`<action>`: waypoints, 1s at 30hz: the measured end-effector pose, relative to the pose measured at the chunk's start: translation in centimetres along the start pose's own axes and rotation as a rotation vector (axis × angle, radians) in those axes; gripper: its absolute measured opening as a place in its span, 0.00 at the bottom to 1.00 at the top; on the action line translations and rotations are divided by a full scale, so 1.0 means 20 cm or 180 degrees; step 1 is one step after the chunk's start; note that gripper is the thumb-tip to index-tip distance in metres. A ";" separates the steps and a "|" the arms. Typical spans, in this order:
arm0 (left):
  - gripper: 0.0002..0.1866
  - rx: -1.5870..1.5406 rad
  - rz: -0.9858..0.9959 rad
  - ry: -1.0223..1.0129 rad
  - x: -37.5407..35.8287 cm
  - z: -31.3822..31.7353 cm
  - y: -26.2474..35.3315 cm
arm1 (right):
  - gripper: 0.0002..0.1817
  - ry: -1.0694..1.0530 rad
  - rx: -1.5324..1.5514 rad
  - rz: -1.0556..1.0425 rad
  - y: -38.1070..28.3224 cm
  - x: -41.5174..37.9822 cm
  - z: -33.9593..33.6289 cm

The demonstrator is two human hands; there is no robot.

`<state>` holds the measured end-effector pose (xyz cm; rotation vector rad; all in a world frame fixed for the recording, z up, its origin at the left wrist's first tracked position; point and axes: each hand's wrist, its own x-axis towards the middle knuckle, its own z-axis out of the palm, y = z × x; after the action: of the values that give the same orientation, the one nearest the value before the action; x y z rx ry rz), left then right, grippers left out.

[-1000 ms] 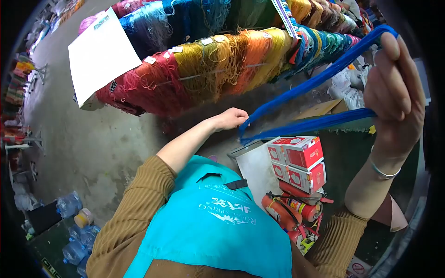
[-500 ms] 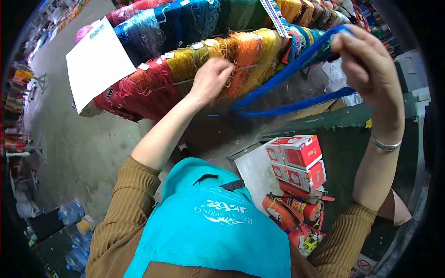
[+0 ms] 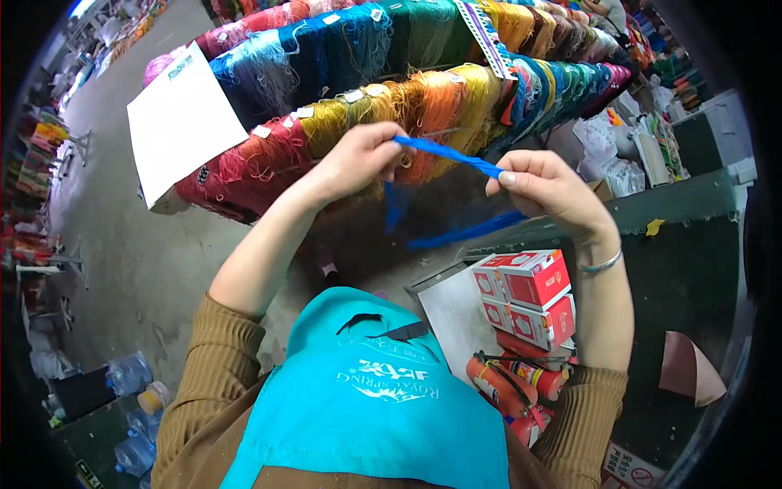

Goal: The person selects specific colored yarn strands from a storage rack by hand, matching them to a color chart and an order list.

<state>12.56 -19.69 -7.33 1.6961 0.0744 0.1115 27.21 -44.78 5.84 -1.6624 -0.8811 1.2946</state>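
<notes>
A skein of blue thread (image 3: 448, 152) is stretched between my two hands at chest height. My left hand (image 3: 358, 165) is closed on one end of the taut stretch, and a short blue length hangs below it. Thumb and fingers of my right hand (image 3: 550, 189) pinch the other end. A blurred blue length also trails beneath my right hand. Just beyond my hands is a rack of coloured thread skeins (image 3: 440, 102), hung in rows from red through yellow and orange to blue-green.
A white sheet (image 3: 183, 130) covers the rack's left end. Below on the right are red-and-white boxes (image 3: 529, 297) and fire extinguishers (image 3: 505, 387) beside a dark green surface (image 3: 668, 269). Plastic bottles (image 3: 129, 373) stand at lower left. Another person (image 3: 611, 16) is at the far right.
My right hand has come down and left, drawing the blue skein with it. My left hand has left the hanging threads and now grips the skein, which is pulled into a narrow strand.
</notes>
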 end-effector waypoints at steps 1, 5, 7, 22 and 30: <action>0.10 0.0837 0.0348 0.0403 -0.03 0.05 0.01 | 0.12 0.0117 0.0132 -0.0089 0.06 0.02 0.03; 0.06 0.1753 0.0987 0.0820 -0.19 0.25 0.07 | 0.11 0.0634 0.0881 -0.0381 0.21 0.08 0.19; 0.11 -0.0171 -0.0575 -0.0518 -0.24 0.35 0.10 | 0.13 0.0758 0.1076 -0.0526 0.26 0.10 0.29; 0.33 -0.4077 -0.1072 0.0378 -0.17 0.51 0.03 | 0.10 0.1481 0.1954 -0.0738 0.61 0.06 0.76; 0.23 -0.3501 -0.0786 0.0077 -0.26 0.51 0.02 | 0.09 0.2590 -0.0669 -0.1331 0.62 0.03 0.74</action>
<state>8.53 -30.43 -8.30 0.5795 0.1977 -0.0200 13.29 -46.60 -7.55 -1.8118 -0.7956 0.1922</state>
